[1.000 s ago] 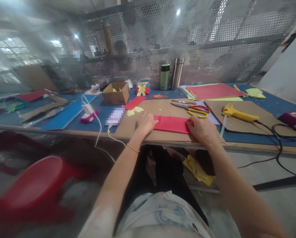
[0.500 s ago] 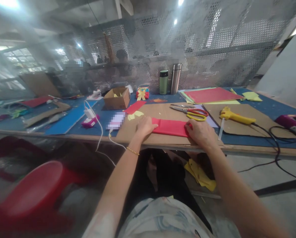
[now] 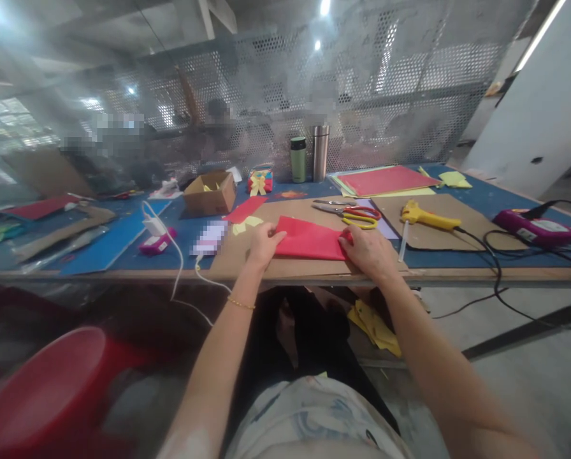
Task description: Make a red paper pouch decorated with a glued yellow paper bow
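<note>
A folded sheet of red paper [image 3: 309, 238] lies flat on a big brown cardboard sheet [image 3: 295, 213], near the middle of the frame. Its long side runs from left to right, along the near edge of the blue table top [image 3: 505, 197]. Its upper left corner looks lifted a little.

The left hand [image 3: 261, 244] is on the left end of the red paper, with its fingers bent and pinching that end. The right hand [image 3: 369, 250] is on the right end, with its fingers curled down on the paper and pressing it to the cardboard.

Just behind the red paper, a bit to the right, lie scissors with red and yellow handles [image 3: 357, 215]. Their blades point to the left. Further right is a yellow glue gun [image 3: 429, 217] with a black cord. At the far right is a purple tool [image 3: 534, 226].

Near the back of the table stand a green cup [image 3: 297, 159] and a shiny metal bottle [image 3: 320, 153], side by side. To the left of them is a small brown cardboard box [image 3: 209, 193]. A white charger with a cord [image 3: 154, 226] sits left of the hands. A red plastic stool [image 3: 41, 389] is in the lower left of the frame.
</note>
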### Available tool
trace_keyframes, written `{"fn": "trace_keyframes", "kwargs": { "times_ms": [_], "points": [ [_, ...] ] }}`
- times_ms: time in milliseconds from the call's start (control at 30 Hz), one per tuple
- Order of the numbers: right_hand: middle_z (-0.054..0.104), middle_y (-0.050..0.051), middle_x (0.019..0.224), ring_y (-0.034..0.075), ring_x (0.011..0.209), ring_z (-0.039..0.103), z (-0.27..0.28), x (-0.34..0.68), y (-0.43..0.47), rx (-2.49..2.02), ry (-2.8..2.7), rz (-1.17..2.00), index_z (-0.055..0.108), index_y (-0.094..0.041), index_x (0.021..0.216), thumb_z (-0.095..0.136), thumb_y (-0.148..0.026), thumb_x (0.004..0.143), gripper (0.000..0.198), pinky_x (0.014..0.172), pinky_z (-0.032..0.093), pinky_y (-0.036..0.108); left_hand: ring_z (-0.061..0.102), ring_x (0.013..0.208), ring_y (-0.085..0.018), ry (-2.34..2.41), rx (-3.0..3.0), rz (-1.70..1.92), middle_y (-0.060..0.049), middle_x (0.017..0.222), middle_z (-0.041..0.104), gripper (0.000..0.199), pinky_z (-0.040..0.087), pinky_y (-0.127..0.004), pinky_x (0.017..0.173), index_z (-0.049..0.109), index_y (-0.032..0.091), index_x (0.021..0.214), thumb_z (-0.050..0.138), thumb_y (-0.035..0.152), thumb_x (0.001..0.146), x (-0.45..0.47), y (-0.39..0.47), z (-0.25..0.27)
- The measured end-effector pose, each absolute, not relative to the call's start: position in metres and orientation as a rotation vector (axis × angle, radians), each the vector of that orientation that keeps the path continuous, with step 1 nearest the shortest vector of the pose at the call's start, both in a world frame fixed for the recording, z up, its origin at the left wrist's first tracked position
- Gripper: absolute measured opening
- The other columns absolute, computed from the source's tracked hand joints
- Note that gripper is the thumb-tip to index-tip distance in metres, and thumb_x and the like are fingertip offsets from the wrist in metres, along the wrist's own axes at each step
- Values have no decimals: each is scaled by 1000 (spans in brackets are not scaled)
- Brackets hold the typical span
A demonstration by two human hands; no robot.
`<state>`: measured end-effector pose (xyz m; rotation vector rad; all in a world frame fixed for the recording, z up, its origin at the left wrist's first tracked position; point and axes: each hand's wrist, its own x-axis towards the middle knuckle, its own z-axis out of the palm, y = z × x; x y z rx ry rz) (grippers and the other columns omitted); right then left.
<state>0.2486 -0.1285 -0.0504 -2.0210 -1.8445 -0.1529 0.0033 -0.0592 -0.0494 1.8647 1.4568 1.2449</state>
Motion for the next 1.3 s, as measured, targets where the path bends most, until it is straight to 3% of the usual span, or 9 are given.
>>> {"fn": "trace_keyframes", "kwargs": {
  "times_ms": [133,233,367,500,667,933,1300],
  "points": [
    [77,16,112,30,107,70,-56,254,-123,-1845,-1671,-37,67,-15,126,54,-41,101,38,88,50,37,53,70,-14,1219,1613,1444,2,71,58,14,44,-27,69,59,19,73,70,25,76,1,-61,-52],
    [76,16,116,26,100,71,-60,260,-114,-1649,-1492,165,64,-14,129,56,-47,97,46,88,52,37,58,72,-15,1145,1510,1538,1,73,62,13,49,-28,72,61,19,77,72,26,74,2,-63,-50],
    [75,6,85,21,75,67,-63,268,-108,-1377,-1292,576,68,-19,98,70,-63,79,48,70,52,32,60,72,-16,1077,1503,1593,2,73,62,18,50,-29,73,59,20,77,74,30,72,2,-65,-48],
    [65,-2,64,15,53,55,-62,270,-111,-1131,-1105,791,60,-23,73,79,-70,60,52,51,45,29,56,68,-14,1044,1514,1620,3,73,61,24,47,-27,69,59,20,77,78,31,69,1,-65,-47],
    [55,-5,51,12,40,43,-58,267,-117,-1096,-1096,816,59,-25,70,80,-63,60,44,39,35,26,59,68,-13,1002,1479,1621,3,73,64,26,49,-27,70,62,20,78,81,33,65,0,-63,-46],
    [60,-4,57,15,49,52,-55,266,-119,-1034,-1098,813,54,-27,70,81,-57,60,42,44,43,27,71,78,-20,889,1392,1534,-3,83,77,34,59,-37,84,76,17,89,87,37,63,0,-62,-48],
    [63,-4,60,15,54,55,-59,269,-117,-911,-1093,829,58,-25,68,88,-44,58,37,51,47,28,72,80,-22,884,1302,1529,-3,79,77,41,59,-38,86,76,17,84,95,37,53,0,-62,-49]
  ]
}}
